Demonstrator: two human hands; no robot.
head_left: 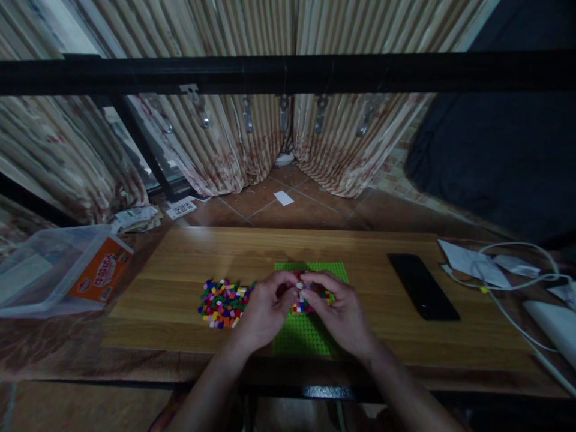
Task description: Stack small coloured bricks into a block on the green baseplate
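My left hand [270, 303] and my right hand [336, 307] meet above a green studded baseplate [299, 336]. Thumb and forefinger of each hand pinch together around small white toy bricks [301, 289], partly covered by the fingertips. Under the hands, several coloured bricks [299, 308] sit on the baseplate, mostly hidden. Left of my left hand lies a loose pile of small multicoloured bricks [222, 304] on the wooden table.
A black phone [423, 287] lies on the wooden table [171, 264], right of the baseplate. White cables [499, 300] and papers [472, 263] are at the far right. A clear plastic box [49, 270] with an orange label stands at the left. A dark metal bar [288, 75] crosses beyond the table.
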